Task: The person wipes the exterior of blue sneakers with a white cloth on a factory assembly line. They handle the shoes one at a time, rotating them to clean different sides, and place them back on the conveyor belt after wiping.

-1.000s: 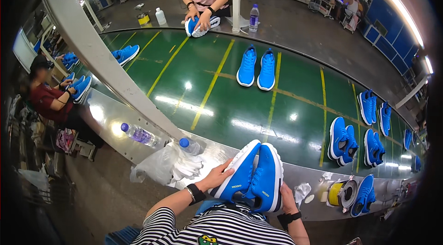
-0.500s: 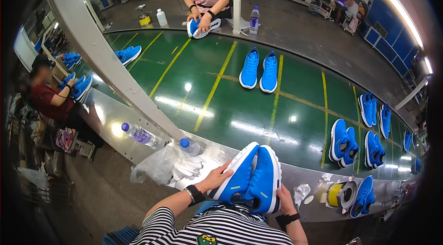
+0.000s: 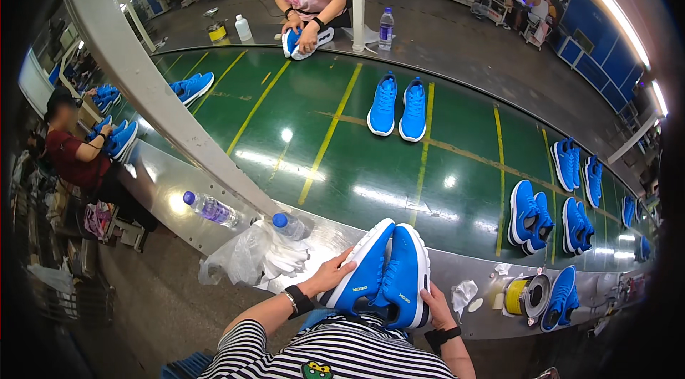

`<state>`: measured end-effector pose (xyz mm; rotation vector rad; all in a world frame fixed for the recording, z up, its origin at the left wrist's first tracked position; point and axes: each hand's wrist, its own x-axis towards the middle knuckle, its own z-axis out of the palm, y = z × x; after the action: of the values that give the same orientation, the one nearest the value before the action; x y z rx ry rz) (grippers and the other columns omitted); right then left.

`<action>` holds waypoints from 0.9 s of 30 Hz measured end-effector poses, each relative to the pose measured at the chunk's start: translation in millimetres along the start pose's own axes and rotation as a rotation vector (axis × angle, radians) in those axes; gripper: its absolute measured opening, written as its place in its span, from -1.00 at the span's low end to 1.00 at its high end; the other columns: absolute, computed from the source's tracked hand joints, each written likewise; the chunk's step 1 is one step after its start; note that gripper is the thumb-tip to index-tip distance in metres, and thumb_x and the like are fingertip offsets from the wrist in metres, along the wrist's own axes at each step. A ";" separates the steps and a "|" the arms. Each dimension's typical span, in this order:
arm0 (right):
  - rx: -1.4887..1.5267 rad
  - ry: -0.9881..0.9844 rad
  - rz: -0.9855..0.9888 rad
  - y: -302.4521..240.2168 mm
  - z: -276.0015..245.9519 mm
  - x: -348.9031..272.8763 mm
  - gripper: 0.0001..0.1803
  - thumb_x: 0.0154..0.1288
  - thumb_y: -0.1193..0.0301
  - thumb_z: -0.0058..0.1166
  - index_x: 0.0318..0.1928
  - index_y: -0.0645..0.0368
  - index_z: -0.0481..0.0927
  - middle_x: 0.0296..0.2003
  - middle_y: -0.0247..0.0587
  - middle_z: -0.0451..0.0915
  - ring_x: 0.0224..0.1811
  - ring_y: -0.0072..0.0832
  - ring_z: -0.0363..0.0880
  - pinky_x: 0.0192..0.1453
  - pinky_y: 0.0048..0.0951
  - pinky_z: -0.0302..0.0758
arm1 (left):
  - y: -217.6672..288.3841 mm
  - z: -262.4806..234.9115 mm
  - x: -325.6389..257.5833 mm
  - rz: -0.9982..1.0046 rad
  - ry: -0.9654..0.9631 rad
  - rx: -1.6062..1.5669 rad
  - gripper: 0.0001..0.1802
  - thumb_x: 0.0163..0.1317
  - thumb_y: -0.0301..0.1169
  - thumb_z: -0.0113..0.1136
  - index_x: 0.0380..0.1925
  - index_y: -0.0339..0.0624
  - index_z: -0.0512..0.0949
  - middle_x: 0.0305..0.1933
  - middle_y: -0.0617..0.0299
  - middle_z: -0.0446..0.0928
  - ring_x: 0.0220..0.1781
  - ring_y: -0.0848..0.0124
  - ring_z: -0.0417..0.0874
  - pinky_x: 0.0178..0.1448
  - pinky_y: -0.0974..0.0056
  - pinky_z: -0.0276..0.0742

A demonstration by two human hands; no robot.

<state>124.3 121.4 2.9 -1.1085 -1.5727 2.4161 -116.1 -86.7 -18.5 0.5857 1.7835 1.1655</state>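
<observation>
Both holds had hardly changed: the left grip (image 3: 330, 273) stayed clamped on the left blue shoe (image 3: 366, 272), the right grip (image 3: 438, 309) on the right blue shoe (image 3: 409, 265), so the pair remained between them.

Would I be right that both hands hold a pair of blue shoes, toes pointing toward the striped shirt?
Not quite: the head view shows the toes pointing away from the striped shirt, toward the green belt. The left hand and right hand hold the blue shoes.
</observation>
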 end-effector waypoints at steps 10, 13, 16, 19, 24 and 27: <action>0.007 0.000 0.026 4.9 1.2 2.7 -0.40 0.25 0.27 0.11 0.24 0.28 0.32 0.01 -0.20 0.51 0.00 -0.51 0.46 0.13 -0.48 0.37 | -4.8 -0.8 2.5 0.003 0.014 0.030 -0.32 0.31 0.04 -0.04 0.34 -0.03 0.16 0.23 -0.09 0.37 0.25 0.15 0.42 0.28 0.25 0.28; 0.001 -0.005 0.029 7.0 0.9 4.4 -0.41 0.25 0.28 0.11 0.23 0.28 0.32 0.01 -0.20 0.51 0.00 -0.51 0.46 0.13 -0.49 0.37 | -6.1 -1.6 3.3 -0.004 0.011 0.031 -0.33 0.33 0.00 -0.05 0.34 -0.06 0.16 0.22 -0.06 0.39 0.23 0.20 0.43 0.27 0.26 0.29; -0.018 -0.006 0.032 10.2 -1.5 6.4 -0.42 0.26 0.29 0.10 0.23 0.28 0.32 0.01 -0.21 0.51 0.00 -0.51 0.46 0.14 -0.48 0.36 | 2.1 -3.1 1.9 -0.020 -0.009 0.026 -0.35 0.36 -0.05 -0.05 0.34 -0.14 0.15 0.20 -0.02 0.40 0.20 0.28 0.43 0.26 0.28 0.30; -0.018 -0.011 0.046 9.5 -1.3 6.8 -0.41 0.25 0.29 0.10 0.23 0.28 0.32 0.00 -0.21 0.52 0.01 -0.50 0.46 0.14 -0.47 0.36 | 10.5 -4.1 -1.2 -0.056 -0.011 0.030 -0.34 0.34 -0.02 -0.05 0.32 -0.15 0.16 0.18 -0.06 0.41 0.18 0.23 0.46 0.24 0.25 0.33; -0.020 -0.022 0.042 10.3 -1.9 7.8 -0.40 0.24 0.27 0.11 0.23 0.28 0.32 0.01 -0.20 0.52 0.02 -0.49 0.46 0.15 -0.46 0.35 | 12.3 -4.8 -1.6 -0.070 -0.002 0.060 -0.31 0.33 0.03 -0.05 0.32 -0.14 0.16 0.14 -0.12 0.43 0.15 0.17 0.48 0.22 0.23 0.34; -0.010 -0.023 0.051 11.5 -2.0 8.1 -0.39 0.24 0.26 0.12 0.24 0.28 0.32 0.01 -0.19 0.51 0.02 -0.48 0.46 0.15 -0.46 0.35 | 9.8 -5.4 -0.4 -0.059 -0.007 0.071 -0.31 0.33 0.03 -0.06 0.32 -0.13 0.16 0.13 -0.14 0.43 0.15 0.16 0.48 0.22 0.22 0.35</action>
<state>123.3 120.7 -11.3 -1.1402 -1.5841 2.4645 -121.5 -85.2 -8.8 0.5741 1.8298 1.0623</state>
